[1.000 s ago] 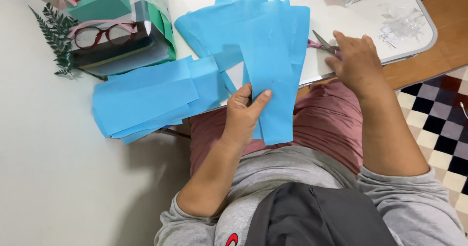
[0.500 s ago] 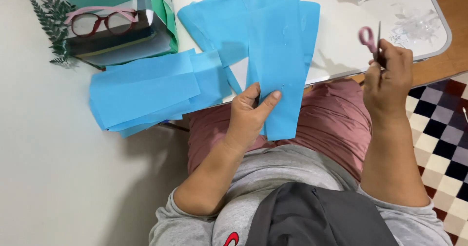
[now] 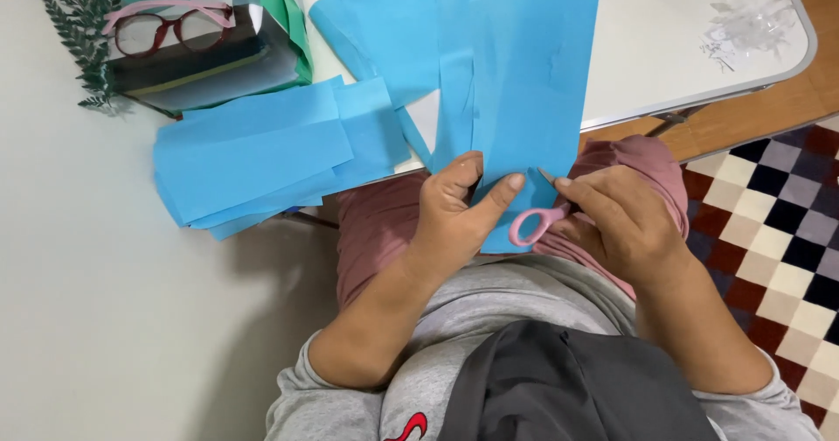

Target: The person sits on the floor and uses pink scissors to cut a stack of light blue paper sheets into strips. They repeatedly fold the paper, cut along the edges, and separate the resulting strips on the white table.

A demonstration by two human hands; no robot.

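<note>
My left hand [image 3: 454,218] pinches the lower edge of a long blue tissue paper strip [image 3: 533,91] that runs up over the white table [image 3: 664,48]. My right hand [image 3: 625,222] holds small pink-handled scissors [image 3: 535,221], their blades touching the bottom edge of that strip just right of my left thumb. More blue tissue sheets [image 3: 384,30] lie behind the strip, and a stack of blue sheets [image 3: 253,157] hangs over the table's near edge on the left.
Red-framed glasses [image 3: 162,30] rest on a stack of coloured paper packs [image 3: 210,61] at the back left, beside a green fern sprig [image 3: 83,39]. Clear plastic scraps [image 3: 752,26] lie at the table's right corner. A checkered rug [image 3: 778,222] covers the floor at right.
My right hand picked the scissors off the table, lifted them, then brought them down to the strip's bottom edge beside my left hand. The left hand kept its hold on the strip.
</note>
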